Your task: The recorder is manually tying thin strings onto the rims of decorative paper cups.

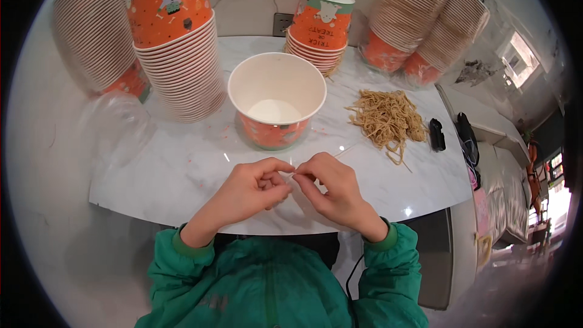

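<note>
Both hands meet in front of an open paper bucket (276, 130), white inside with an orange and green printed outside. My left hand (246, 191) is closed in a pinch, its index fingertip against the fingertips of my right hand (331, 188). The right thumb and index finger are pinched too. Whatever lies between the fingertips is too thin and small to make out. Right of the bucket lies a loose heap of tan twine pieces (388, 118), with a few strands straying from its edge.
Tall stacks of paper buckets (179, 73) stand at the left, some in clear plastic. Upside-down buckets (322, 21) sit at the back, and wrapped stacks (413, 12) at the back right. A small black object (436, 135) lies by the white marbled table's (413, 188) right edge.
</note>
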Motion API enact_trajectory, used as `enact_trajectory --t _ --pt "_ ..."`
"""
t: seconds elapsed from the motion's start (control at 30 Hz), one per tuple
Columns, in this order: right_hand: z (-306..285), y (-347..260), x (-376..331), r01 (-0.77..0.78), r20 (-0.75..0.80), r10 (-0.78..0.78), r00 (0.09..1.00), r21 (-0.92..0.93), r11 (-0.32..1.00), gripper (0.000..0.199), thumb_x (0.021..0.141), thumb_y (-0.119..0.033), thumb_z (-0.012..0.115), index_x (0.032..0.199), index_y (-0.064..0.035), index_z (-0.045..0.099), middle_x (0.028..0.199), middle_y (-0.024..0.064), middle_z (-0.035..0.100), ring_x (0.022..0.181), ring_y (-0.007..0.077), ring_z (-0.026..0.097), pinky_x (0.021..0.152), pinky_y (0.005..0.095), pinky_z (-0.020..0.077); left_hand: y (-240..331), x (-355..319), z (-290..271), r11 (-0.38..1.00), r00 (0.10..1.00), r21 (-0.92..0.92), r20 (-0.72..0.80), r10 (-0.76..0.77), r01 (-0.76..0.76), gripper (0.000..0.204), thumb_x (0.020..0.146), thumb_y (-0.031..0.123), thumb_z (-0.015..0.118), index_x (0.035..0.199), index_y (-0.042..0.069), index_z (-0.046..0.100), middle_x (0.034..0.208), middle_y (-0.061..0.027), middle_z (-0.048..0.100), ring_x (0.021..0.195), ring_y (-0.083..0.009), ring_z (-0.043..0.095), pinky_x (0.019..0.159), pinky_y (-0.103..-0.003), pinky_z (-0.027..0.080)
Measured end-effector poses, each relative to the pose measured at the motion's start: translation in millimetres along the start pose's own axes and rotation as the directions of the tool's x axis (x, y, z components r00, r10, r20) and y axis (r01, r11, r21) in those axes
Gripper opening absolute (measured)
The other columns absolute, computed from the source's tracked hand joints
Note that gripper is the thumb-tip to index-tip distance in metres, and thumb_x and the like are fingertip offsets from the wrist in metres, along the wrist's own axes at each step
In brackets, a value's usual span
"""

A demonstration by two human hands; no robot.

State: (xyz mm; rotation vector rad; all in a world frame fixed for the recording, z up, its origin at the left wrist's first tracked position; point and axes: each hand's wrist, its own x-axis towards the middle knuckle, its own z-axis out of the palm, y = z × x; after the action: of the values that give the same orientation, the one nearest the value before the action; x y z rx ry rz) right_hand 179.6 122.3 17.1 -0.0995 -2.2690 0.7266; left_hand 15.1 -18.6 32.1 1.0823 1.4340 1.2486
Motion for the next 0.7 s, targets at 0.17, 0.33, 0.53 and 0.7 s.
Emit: enact_trajectory --t 0.17,0.33,0.53,0.7 --pt "14.2 -8.8 11.8 -0.067 0.015 0.066 0.998 0.118 0.991 0.012 0.085 -0.002 0.074 0.095 -0.0042 0.068 0.082 0.0108 0.064 0.074 0.0302 0.064 0.062 0.0396 0.0513 4.9 -16.8 -20.0 0.996 0.993 -0.077 -0.106 -0.062 0.054 0.014 0.098 0.011 0.069 0.104 -0.001 0.073 0.082 0.0 0.069 0.072 -0.0056 0.063 0.062 -0.022 0.049" --pt "51.1 -29.2 18.2 0.054 0.101 -0.073 0.992 0.186 0.981 0.012 0.087 -0.002 0.073 0.098 -0.0032 0.067 0.082 0.0109 0.063 0.069 0.0293 0.063 0.06 0.0374 0.0505 2.9 -59.4 -46.9 0.997 0.96 0.06 -0.277 -0.033 0.052 0.01 0.095 0.007 0.07 0.097 -0.002 0.073 0.081 -0.0011 0.07 0.07 -0.0064 0.063 0.061 -0.022 0.049" --pt "70.6 -46.5 14.5 -0.081 0.23 0.004 0.973 0.329 0.941 0.008 0.092 -0.005 0.07 0.1 -0.0043 0.068 0.085 0.0104 0.065 0.069 0.0283 0.064 0.061 0.0365 0.0514 -4.6 -93.4 -71.8 0.989 0.961 0.146 -0.272 0.056 -0.016 0.006 0.092 0.004 0.071 0.093 -0.002 0.072 0.078 -0.0017 0.068 0.068 -0.0069 0.061 0.061 -0.023 0.046" --pt "38.5 -31.0 16.6 -0.294 0.205 0.242 0.948 0.283 0.913 0.007 0.093 -0.006 0.072 0.099 -0.0019 0.07 0.083 0.0037 0.07 0.064 0.0076 0.059 0.057 0.0247 0.0477 -3.5 -60.8 -58.9 0.984 0.946 0.172 -0.309 0.101 -0.049 0.007 0.093 0.005 0.071 0.094 -0.002 0.072 0.077 0.0009 0.066 0.067 -0.0049 0.057 0.06 -0.022 0.044"
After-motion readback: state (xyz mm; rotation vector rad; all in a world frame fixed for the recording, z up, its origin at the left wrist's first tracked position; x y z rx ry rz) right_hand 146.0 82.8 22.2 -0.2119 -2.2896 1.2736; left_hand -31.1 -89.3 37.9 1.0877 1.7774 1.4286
